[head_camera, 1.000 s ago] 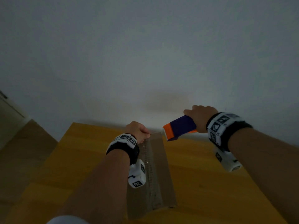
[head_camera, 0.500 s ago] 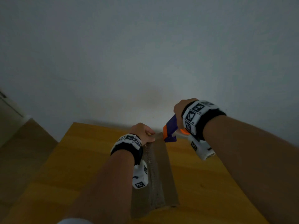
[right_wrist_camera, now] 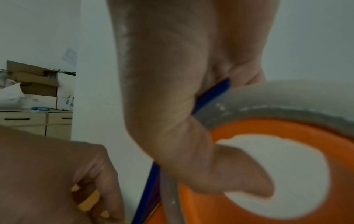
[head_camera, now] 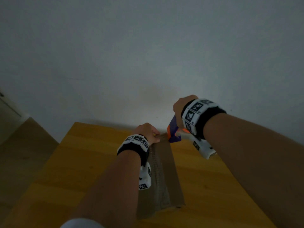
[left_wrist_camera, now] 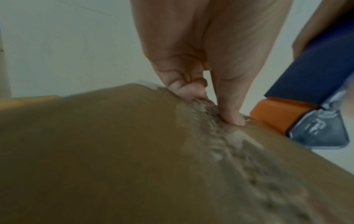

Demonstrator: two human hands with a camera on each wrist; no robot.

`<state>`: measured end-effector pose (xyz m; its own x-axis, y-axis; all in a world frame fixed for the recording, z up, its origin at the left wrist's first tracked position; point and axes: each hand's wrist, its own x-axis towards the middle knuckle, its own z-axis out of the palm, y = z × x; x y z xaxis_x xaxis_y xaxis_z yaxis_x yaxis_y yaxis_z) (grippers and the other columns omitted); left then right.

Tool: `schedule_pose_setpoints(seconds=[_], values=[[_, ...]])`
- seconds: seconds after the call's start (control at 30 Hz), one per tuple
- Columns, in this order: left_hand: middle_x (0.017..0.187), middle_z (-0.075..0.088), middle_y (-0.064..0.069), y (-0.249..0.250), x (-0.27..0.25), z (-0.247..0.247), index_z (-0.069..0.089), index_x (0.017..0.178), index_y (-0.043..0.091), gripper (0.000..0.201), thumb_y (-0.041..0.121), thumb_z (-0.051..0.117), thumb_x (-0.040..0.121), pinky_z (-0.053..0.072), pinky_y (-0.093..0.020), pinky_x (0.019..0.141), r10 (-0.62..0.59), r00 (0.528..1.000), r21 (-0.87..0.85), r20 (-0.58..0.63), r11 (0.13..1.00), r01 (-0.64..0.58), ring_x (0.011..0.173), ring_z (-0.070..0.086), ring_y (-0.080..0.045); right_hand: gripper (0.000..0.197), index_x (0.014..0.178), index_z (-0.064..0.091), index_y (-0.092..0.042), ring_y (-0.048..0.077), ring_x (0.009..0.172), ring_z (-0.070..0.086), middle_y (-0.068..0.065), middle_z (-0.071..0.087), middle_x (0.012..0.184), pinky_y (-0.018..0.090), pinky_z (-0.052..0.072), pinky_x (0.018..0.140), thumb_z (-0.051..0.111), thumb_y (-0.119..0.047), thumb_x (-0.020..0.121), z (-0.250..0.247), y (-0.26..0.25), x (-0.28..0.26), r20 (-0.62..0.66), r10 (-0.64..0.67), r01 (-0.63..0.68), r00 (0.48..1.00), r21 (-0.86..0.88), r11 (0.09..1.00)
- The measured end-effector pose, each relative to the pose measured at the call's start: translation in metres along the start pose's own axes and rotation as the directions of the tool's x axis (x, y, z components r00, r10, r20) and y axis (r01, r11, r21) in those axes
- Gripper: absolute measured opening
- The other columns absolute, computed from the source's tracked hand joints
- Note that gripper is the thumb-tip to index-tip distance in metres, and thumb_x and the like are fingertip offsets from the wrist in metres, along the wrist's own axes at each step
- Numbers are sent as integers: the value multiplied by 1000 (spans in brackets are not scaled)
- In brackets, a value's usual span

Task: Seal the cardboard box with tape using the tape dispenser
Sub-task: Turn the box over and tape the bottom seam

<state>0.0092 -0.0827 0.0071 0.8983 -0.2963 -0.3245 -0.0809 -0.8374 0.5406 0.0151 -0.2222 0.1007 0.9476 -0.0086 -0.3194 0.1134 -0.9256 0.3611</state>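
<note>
Fingers of left hand [head_camera: 146,131] curled, thumb pressing cardboard box [head_camera: 166,170] far end; right hand [head_camera: 181,107] fingers clamped around tape dispenser [head_camera: 173,132].

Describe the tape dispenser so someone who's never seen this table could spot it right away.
On the yellow wooden table lies a long, narrow cardboard box. At its far end, the right hand grips the tape dispenser. It is the only blue and orange thing there, and it carries a roll of clear tape.
</note>
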Motion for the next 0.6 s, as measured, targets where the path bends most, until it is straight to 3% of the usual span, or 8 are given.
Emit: schedule_pose_setpoints(seconds=[0.1, 0.17, 0.23, 0.3, 0.4, 0.5, 0.57, 0.6], values=[[121, 67, -4, 1, 0, 1, 66, 121, 19, 38, 26, 70, 84, 48, -29, 95, 4, 1000, 7, 0, 1000, -4, 109, 62, -21, 34, 50, 40, -19, 13, 42, 36, -2, 38, 48, 16, 28, 43, 55, -20, 81, -10, -2, -10, 32, -89, 91, 995, -50, 995], [120, 67, -3, 1, 0, 2, 66, 121, 19, 38, 26, 70, 84, 48, -29, 94, -3, 1000, 8, -3, 1000, 3, 109, 63, -21, 29, 56, 47, -16, 12, 48, 37, -1, 40, 54, 20, 34, 47, 54, -17, 84, -13, -12, -3, 33, -131, 133, 991, -55, 990], [120, 67, -2, -1, 0, 4, 67, 119, 20, 37, 26, 71, 84, 49, -30, 96, -11, 1000, 5, -10, 1000, 11, 109, 63, -21, 15, 80, 60, -12, 10, 68, 49, -1, 50, 75, 17, 41, 67, 51, -17, 91, -14, -25, 5, 35, -214, 217, 976, -144, 966], [119, 68, -2, -2, 2, 5, 68, 118, 20, 36, 26, 71, 83, 50, -31, 97, -19, 1000, -2, -12, 1000, 19, 108, 63, -20, 19, 106, 60, -12, 18, 108, 53, 2, 57, 113, 26, 39, 92, 51, -23, 94, -15, -32, 6, 49, -265, 269, 963, -242, 932], [118, 68, 0, -1, 2, 6, 69, 115, 21, 33, 28, 71, 83, 50, -28, 91, -21, 1000, 11, -20, 1000, 22, 105, 64, -19, 36, 130, 52, -19, 26, 123, 43, 6, 48, 132, 34, 35, 98, 49, -24, 95, -15, -31, -3, -11, -312, 276, 950, -438, 856], [119, 68, 0, -3, 3, 6, 68, 116, 21, 34, 27, 71, 83, 49, -28, 92, -26, 999, 3, -30, 1000, 26, 107, 63, -19, 30, 120, 57, -18, 25, 113, 51, 6, 53, 123, 32, 40, 87, 56, -26, 91, -7, -23, -7, -41, -266, 235, 963, -355, 905], [120, 67, 0, -4, 3, 7, 67, 117, 21, 35, 28, 71, 83, 50, -30, 94, -21, 999, 19, -33, 1000, 22, 108, 63, -20, 8, 89, 62, -16, 21, 98, 61, 4, 63, 105, 30, 43, 74, 58, -23, 89, 4, -24, -16, -23, -172, 162, 985, -236, 958], [121, 67, -1, -5, 3, 7, 67, 118, 22, 35, 29, 70, 83, 50, -31, 95, -13, 999, 38, -31, 999, 14, 109, 63, -20, 18, 73, 57, -16, 21, 90, 63, 4, 65, 95, 29, 45, 70, 59, -23, 89, 14, -24, -17, 23, -140, 141, 990, -171, 975]])
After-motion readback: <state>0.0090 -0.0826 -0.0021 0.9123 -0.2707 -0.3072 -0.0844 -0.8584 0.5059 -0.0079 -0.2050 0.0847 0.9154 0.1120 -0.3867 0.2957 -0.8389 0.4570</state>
